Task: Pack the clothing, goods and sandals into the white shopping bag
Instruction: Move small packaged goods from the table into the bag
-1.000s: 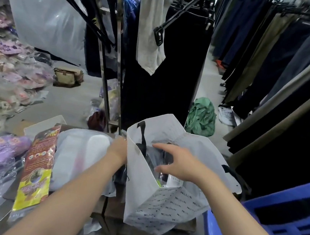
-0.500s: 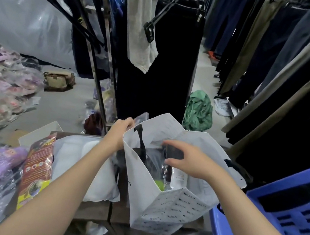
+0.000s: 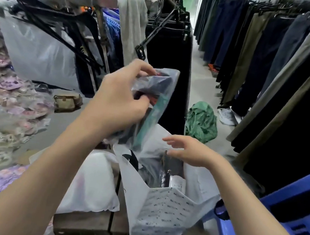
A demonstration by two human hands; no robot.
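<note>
Head view: a clear packet of dark clothing (image 3: 154, 97) hangs just above the white shopping bag (image 3: 163, 215), gripped in the left hand (image 3: 120, 100); the right hand (image 3: 191, 151) hovers, fingers slack, over the bag's mouth, dark wrapped goods (image 3: 170, 172) inside.

Even, soft indoor light; motion blur, edges bowed by wide-angle.

The dark wooden table (image 3: 82, 223) bears the white shopping bag (image 3: 161, 215) beside 1 white wrapped bundle (image 3: 91, 184).

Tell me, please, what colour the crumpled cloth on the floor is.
The cloth is green; head view.
</note>
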